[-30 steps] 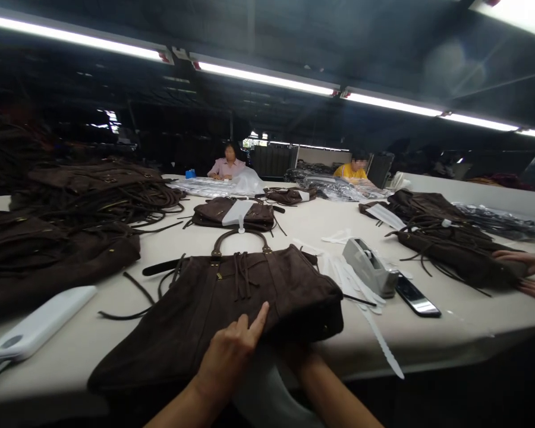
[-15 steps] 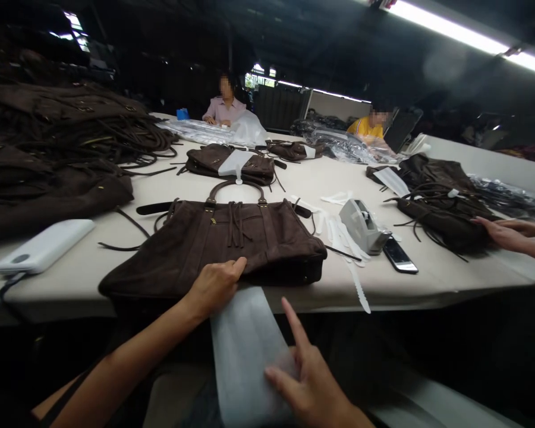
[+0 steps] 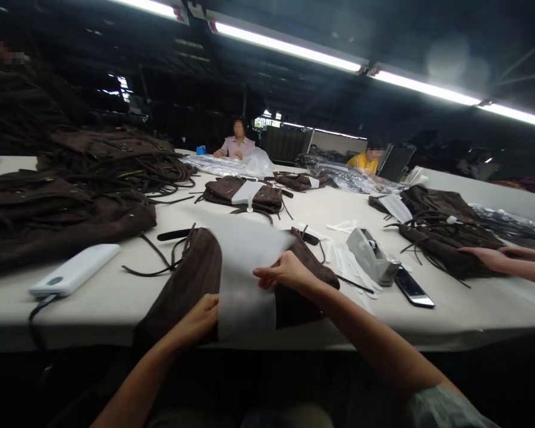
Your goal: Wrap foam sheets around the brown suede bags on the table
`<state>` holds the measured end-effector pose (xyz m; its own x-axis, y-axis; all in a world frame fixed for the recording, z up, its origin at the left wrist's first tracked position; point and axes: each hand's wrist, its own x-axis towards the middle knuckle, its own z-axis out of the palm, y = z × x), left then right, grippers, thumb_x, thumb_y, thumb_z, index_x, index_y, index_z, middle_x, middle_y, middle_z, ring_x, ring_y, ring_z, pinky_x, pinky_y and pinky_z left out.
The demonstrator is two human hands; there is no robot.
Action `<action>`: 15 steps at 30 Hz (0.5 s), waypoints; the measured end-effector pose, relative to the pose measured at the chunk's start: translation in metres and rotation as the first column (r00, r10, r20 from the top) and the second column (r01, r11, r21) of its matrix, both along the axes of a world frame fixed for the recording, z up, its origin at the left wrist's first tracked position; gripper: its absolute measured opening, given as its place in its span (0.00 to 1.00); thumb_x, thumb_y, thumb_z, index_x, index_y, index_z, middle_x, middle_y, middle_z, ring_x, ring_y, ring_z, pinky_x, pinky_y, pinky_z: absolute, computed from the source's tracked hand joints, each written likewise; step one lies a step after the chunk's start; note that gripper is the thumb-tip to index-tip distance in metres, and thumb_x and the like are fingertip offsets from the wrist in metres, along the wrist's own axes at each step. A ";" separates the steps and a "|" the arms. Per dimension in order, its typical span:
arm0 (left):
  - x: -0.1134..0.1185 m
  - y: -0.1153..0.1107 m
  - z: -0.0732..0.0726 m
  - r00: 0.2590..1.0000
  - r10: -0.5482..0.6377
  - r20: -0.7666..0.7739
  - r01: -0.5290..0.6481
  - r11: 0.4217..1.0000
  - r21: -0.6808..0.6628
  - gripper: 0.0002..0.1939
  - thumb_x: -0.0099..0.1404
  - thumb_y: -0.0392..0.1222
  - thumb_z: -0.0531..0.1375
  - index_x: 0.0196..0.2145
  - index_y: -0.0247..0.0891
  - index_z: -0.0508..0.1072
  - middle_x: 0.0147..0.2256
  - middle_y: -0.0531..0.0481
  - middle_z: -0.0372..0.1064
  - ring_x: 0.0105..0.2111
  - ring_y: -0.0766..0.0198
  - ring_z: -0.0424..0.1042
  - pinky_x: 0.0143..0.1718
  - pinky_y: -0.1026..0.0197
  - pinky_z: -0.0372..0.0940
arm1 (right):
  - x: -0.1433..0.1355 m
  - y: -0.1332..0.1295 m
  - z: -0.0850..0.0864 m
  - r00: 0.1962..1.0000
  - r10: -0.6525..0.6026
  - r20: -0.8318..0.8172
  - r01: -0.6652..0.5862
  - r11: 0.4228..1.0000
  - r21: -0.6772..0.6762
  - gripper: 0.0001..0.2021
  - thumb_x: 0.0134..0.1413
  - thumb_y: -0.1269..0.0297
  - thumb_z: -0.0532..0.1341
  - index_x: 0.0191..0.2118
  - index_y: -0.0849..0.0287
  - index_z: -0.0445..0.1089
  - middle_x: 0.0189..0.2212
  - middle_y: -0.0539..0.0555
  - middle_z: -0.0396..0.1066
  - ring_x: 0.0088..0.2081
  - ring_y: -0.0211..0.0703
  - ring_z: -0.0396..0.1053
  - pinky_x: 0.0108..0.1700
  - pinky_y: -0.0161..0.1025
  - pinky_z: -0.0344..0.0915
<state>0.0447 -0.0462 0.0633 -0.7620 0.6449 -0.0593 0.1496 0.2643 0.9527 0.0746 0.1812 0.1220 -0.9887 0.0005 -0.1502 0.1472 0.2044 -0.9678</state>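
Observation:
A brown handbag (image 3: 182, 291) lies on the table at its front edge. A translucent white sheet (image 3: 245, 255) covers the middle of the bag and hides its handles' base. My left hand (image 3: 203, 318) is at the bag's lower front, its fingertips passing behind the sheet's left edge, so their hold is hidden. My right hand (image 3: 285, 270) is closed on the sheet's right side, above the bag, with fingers bent and slightly blurred.
A tape dispenser (image 3: 370, 258), white strips (image 3: 345, 261) and a phone (image 3: 414, 286) lie to the right. A white power bank (image 3: 75, 270) and piled brown bags (image 3: 111, 160) are left. Another person's hands (image 3: 485, 258) touch a bag at right. Two people sit across the table.
My right hand has risen with the white sheet from below the table edge to over the bag. My left hand has shifted down the bag's front. The view has tilted up.

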 end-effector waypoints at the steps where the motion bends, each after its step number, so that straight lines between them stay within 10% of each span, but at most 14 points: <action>1: 0.000 -0.002 -0.005 0.999 0.036 0.031 -0.037 0.999 0.036 0.24 0.60 0.60 0.57 0.32 0.33 0.78 0.31 0.48 0.75 0.35 0.54 0.72 0.37 0.60 0.65 | -0.008 0.005 0.002 1.000 0.000 0.004 -0.001 0.988 0.153 0.17 0.44 0.55 0.71 0.21 0.64 0.69 0.18 0.54 0.71 0.21 0.38 0.68 0.26 0.33 0.64; 4: 0.003 -0.002 -0.021 0.978 0.206 0.034 -0.207 0.976 0.064 0.28 0.61 0.62 0.53 0.38 0.33 0.78 0.34 0.47 0.76 0.39 0.52 0.72 0.40 0.59 0.64 | -0.027 0.018 0.001 0.997 0.036 0.070 -0.059 0.930 0.363 0.22 0.49 0.53 0.68 0.16 0.63 0.66 0.13 0.50 0.64 0.17 0.33 0.60 0.21 0.31 0.56; 9: 0.011 0.002 -0.032 0.922 0.377 0.091 -0.385 0.916 0.108 0.30 0.58 0.64 0.55 0.38 0.32 0.77 0.36 0.44 0.75 0.42 0.51 0.72 0.46 0.57 0.65 | -0.033 0.027 -0.051 0.982 0.028 0.187 -0.076 0.964 0.255 0.21 0.53 0.52 0.66 0.19 0.63 0.68 0.15 0.48 0.63 0.19 0.32 0.58 0.21 0.31 0.53; 12: 0.005 0.003 -0.028 0.912 0.327 0.248 -0.378 0.905 0.194 0.33 0.59 0.66 0.52 0.41 0.31 0.74 0.40 0.40 0.74 0.44 0.52 0.72 0.50 0.55 0.65 | -0.021 0.024 -0.088 0.998 -0.040 -0.045 0.052 0.942 0.330 0.22 0.53 0.49 0.64 0.19 0.63 0.68 0.17 0.48 0.64 0.21 0.33 0.60 0.23 0.31 0.52; 15: -0.016 0.014 -0.015 0.962 0.263 0.075 -0.262 0.965 -0.023 0.38 0.57 0.66 0.54 0.51 0.29 0.67 0.38 0.39 0.75 0.42 0.48 0.73 0.46 0.51 0.66 | -0.013 0.020 -0.099 0.989 -0.013 -0.147 0.081 0.879 0.470 0.19 0.50 0.48 0.67 0.25 0.63 0.74 0.22 0.49 0.70 0.26 0.37 0.67 0.26 0.31 0.54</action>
<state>0.0283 -0.0326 0.0483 -0.8972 0.4216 -0.1317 -0.0006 0.2971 0.9549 0.0616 0.2013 0.0233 -0.9963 0.0850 0.0146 0.0433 0.6394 -0.7677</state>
